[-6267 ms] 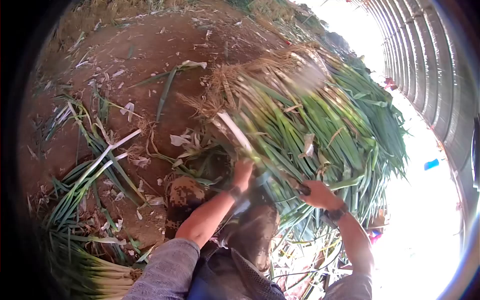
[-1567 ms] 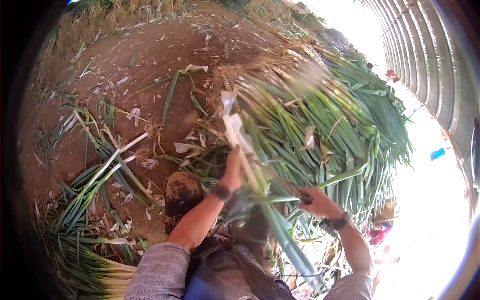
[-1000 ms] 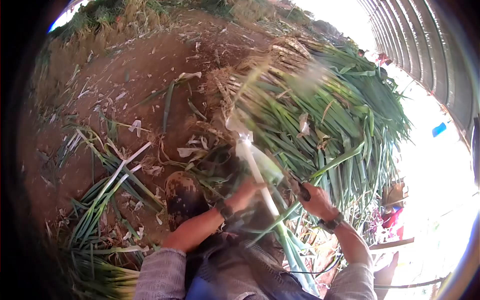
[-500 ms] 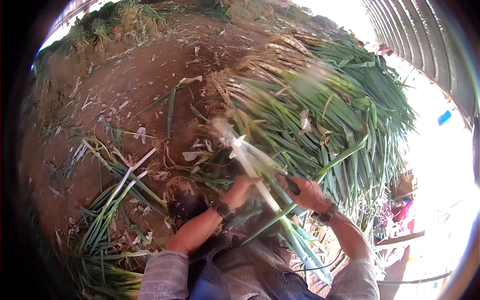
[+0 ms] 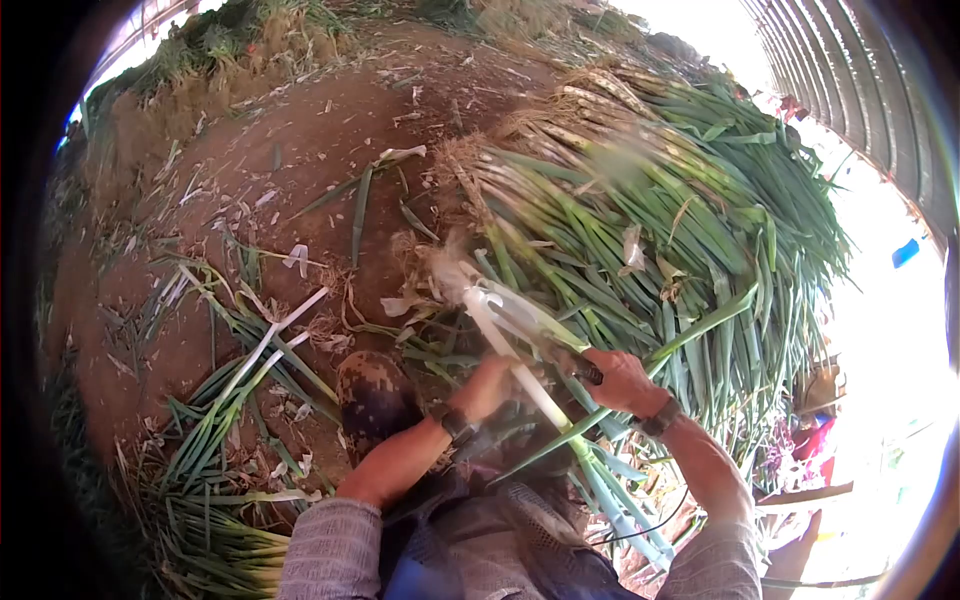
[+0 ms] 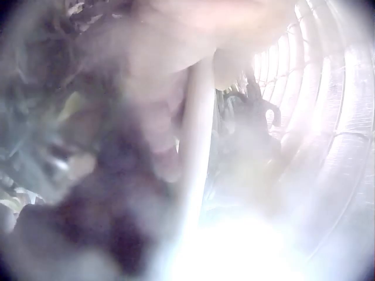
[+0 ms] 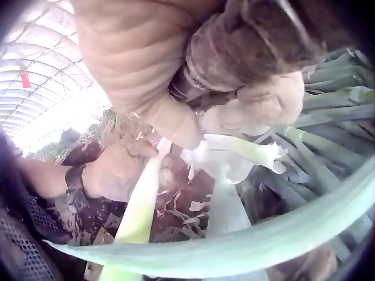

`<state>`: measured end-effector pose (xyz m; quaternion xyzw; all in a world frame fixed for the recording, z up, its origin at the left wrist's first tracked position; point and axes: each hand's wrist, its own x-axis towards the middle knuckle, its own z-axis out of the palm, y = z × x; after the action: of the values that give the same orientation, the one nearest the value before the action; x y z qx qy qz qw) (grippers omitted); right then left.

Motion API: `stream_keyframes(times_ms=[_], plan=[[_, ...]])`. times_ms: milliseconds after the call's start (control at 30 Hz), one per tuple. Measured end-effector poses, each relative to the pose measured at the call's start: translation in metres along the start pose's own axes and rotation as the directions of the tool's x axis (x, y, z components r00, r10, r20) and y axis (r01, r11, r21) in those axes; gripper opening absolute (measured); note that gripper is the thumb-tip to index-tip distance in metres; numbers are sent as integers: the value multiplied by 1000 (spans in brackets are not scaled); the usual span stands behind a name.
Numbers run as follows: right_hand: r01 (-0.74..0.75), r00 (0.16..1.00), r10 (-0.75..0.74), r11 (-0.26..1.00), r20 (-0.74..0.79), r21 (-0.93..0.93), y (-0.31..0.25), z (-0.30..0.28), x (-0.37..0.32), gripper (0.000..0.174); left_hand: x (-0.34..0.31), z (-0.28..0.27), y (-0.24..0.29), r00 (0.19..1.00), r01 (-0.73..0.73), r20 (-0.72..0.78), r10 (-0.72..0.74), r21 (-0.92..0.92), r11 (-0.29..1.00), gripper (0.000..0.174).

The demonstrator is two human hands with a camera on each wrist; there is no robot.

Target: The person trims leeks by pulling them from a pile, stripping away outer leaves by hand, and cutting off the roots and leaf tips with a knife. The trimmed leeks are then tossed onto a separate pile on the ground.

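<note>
My left hand (image 5: 488, 388) grips the white shank of a long green onion (image 5: 540, 395), which slants from its roots at upper left down to green leaves at lower right. In the left wrist view, my fingers lie along the pale stalk (image 6: 198, 117); glare blurs the rest. My right hand (image 5: 625, 385) holds a tool by its dark, ridged handle (image 7: 234, 50); its working end is hidden. A loosened outer layer (image 7: 234, 149) hangs by my right fingertips in the right wrist view. Whitish blur surrounds the root end. One long green leaf (image 5: 715, 315) crosses the stalk.
A large pile of unpeeled green onions (image 5: 680, 220) lies at right, roots toward me. Cleaned white stalks (image 5: 262, 355) lie on the soil at left, above a bundle (image 5: 235, 550). Between them is my leg (image 5: 370, 400). A thin black hose (image 5: 655, 530) runs near my right forearm.
The onion's outer layer has split away from its white shank, toward the right. My right hand has come slightly up and inward; my left hand keeps its grip.
</note>
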<state>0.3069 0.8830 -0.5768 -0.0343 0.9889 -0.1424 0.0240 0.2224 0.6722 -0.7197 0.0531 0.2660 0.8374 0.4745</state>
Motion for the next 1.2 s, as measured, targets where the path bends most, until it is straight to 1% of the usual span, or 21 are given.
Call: stream_keyframes(times_ms=[67, 133, 167, 233, 267, 333, 367, 433, 500, 567, 633, 667, 733, 767, 833, 867, 967, 1100, 1133, 1167, 1200], plan=[[19, 1000, -19, 1000, -7, 10, 3, 1, 5, 28, -6, 7, 2, 1000, -18, -24, 18, -1, 1000, 33], [28, 994, -15, 993, 104, -117, 4, 3, 12, 27, -8, 13, 3, 999, -27, -44, 30, 54, 998, 29], [35, 994, -22, 992, 110, -118, 1, 1, 12, 27, -8, 15, 2, 998, -33, -49, 35, 49, 998, 29], [-96, 986, 95, 995, 138, 3, -8, -7, 17, 19, -7, 16, 1, 999, -35, -21, 37, 110, 993, 29], [-113, 985, 110, 993, 133, 15, -6, -6, 19, 18, -5, 12, -1, 999, -43, -27, 46, 99, 994, 29], [-93, 985, 93, 996, 144, -6, -5, -5, 18, 19, 0, 6, -5, 998, -55, 0, 55, 138, 989, 42], [-75, 986, 78, 997, 147, -25, -4, -6, 17, 19, 1, 5, -5, 998, -58, 3, 59, 132, 989, 42], [-48, 983, 54, 998, 174, -41, -3, -10, 16, 20, 0, 2, -7, 989, -76, -116, 92, 135, 988, 43], [-19, 980, 28, 999, 199, -47, 1, -9, 15, 20, 0, -3, -9, 986, -94, -127, 110, 127, 987, 42], [6, 977, 18, 994, 212, -112, 12, -3, 16, 30, 0, -2, -8, 984, -105, -130, 122, 127, 986, 40], [-42, 970, 67, 993, 232, -110, 20, 3, 24, 31, 1, 0, -9, 938, -64, -326, 118, 169, 983, 37], [-85, 961, 109, 991, 254, -105, 22, 4, 28, 32, 2, -1, -7, 938, -66, -325, 117, 166, 984, 37], [-100, 966, 120, 990, 231, -98, 21, 7, 38, 33, 7, -4, 3, 832, -265, -474, 288, 117, 957, 32], [-115, 970, 131, 989, 206, -88, 19, 8, 45, 34, -1, 10, 19, 793, -305, -534, 293, 68, 950, 28], [-100, 977, 111, 993, 180, -70, 19, 12, 61, 33, 3, -8, 29, 714, -432, -601, 360, 26, 901, 25], [-88, 984, 95, 995, 149, -51, 19, 15, 69, 32, -3, -6, 43, 681, -466, -648, 340, -26, 884, 24], [-52, 990, 55, 998, 128, -30, 19, 22, 92, 30, -27, 3, 81, 608, -590, -652, 453, 11, 807, 30], [-4, 988, 9, 1000, 156, -30, 22, 20, 103, 29, -65, -9, 149, 458, -794, -653, 603, 5, 608, 32], [-97, 978, 93, 995, 187, 14, 20, 10, 102, 29, -79, -13, 173, 360, -825, -664, 656, 103, 556, 32], [-190, 960, 173, 980, 221, 54, 20, 1, 102, 29, -99, -13, 199, 281, -859, -600, 749, 191, 476, 32], [-183, 959, 166, 982, 228, 53, 27, -4, 99, 29, -122, 3, 230, 132, -841, -611, 781, 347, 414, 31]])
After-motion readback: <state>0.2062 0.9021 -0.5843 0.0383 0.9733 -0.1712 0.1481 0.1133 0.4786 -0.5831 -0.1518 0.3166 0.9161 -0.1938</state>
